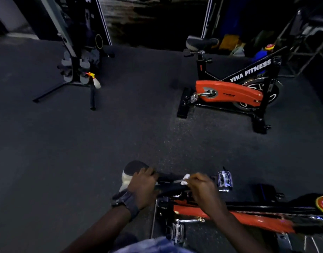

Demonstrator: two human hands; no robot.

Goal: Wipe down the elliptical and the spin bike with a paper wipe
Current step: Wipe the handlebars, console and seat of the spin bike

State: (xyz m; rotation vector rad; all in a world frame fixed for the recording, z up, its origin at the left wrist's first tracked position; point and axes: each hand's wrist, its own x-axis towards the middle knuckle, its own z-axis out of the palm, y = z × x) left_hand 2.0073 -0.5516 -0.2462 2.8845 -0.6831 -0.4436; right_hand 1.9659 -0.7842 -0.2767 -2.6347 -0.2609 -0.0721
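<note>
Seen from above, looking down at two hands over a spin bike (230, 214) with a red and black frame, at the bottom right. Left hand (142, 187), with a dark watch (126, 203) on its wrist, curled round the rear of the bike's black saddle (138, 168). Right hand (202, 190) pinched a small crumpled white paper wipe (185, 179) in its fingertips, pressed against the dark saddle rail just beside the left hand. Silver pedal (224, 178) just right of the wipe, another pedal (177, 231) nearer the body. Across the dark rubber floor (84, 143), a second red and black bike (230, 88) lettered VIVA FITNESS at upper right. At upper left, well apart, a tall grey machine (75, 64) with footplates, possibly the elliptical, and a white spray bottle (95, 81) at its base.
</note>
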